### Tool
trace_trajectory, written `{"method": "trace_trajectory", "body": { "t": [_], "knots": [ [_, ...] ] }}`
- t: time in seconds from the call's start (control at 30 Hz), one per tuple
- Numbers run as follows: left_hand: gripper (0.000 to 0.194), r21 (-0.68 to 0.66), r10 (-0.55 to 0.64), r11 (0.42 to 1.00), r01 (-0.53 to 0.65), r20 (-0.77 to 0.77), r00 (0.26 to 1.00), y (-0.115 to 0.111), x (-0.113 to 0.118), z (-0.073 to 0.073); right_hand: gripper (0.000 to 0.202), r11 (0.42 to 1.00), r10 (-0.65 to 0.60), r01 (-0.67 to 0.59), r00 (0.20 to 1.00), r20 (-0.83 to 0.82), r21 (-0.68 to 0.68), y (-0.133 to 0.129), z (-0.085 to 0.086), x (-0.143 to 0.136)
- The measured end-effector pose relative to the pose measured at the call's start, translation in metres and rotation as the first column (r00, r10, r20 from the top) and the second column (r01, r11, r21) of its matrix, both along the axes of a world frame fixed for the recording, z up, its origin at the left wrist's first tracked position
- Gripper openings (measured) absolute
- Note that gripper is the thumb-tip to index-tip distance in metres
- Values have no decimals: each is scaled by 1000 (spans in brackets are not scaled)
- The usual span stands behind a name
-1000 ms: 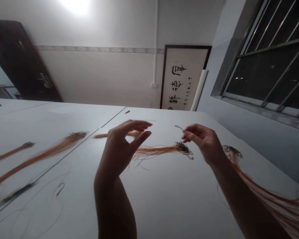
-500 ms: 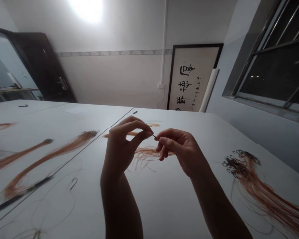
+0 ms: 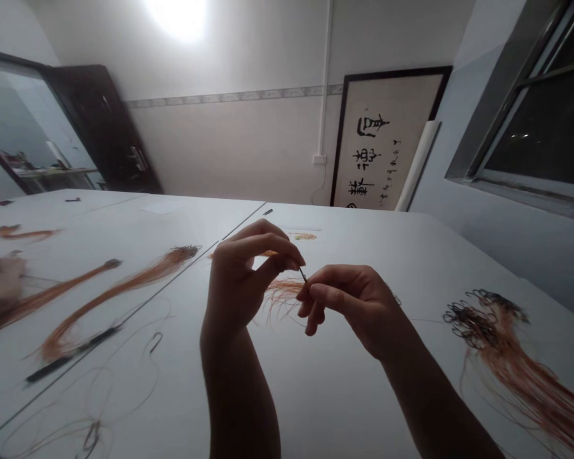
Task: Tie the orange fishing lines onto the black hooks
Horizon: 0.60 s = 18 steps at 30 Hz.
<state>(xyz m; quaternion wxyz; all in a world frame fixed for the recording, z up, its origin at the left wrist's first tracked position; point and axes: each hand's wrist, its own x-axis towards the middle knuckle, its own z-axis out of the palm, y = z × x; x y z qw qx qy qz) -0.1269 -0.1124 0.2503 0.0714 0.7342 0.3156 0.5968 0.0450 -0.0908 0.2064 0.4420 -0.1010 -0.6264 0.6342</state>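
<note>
Two hands are meeting above the middle of the white table (image 3: 344,395): the left hand (image 3: 242,284) and the right hand (image 3: 351,299) are both pinching a thin dark hook (image 3: 303,275) between fingertips, just above a small bundle of orange threads (image 3: 280,294). A larger hooked bundle (image 3: 502,347) is lying near the right edge.

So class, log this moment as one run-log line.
left hand: pinching hook | right hand: pinching hook | behind: orange line bundle | surface: white table
</note>
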Motion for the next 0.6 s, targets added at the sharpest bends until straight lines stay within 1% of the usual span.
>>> {"method": "trace_trajectory", "body": {
  "t": [0.1,0.2,0.27,0.33,0.4,0.47,0.6],
  "knots": [
    [22,38,22,999,-24,36,999,-9,-2,2,10,997,-66,64,997,42,45,-12,6,5],
    [17,189,77,977,-101,129,989,-18,-5,3,8,986,-153,147,985,76,75,-25,13,11],
    [15,265,123,952,-153,127,984,-22,-8,3,8,982,-174,166,979,101,90,-31,16,12],
    [13,242,159,954,-176,86,984,-23,-10,3,9,978,-185,169,973,137,125,-34,16,11],
    [14,167,170,970,-176,48,984,-22,-10,3,10,967,-212,182,964,163,178,-34,12,7],
    [15,124,158,979,-160,26,987,-20,-11,3,12,954,-238,200,958,160,224,-32,8,4],
    [13,100,132,987,-128,-40,990,-17,-15,0,12,927,-304,256,941,151,274,-28,2,-1]
  ]
}}
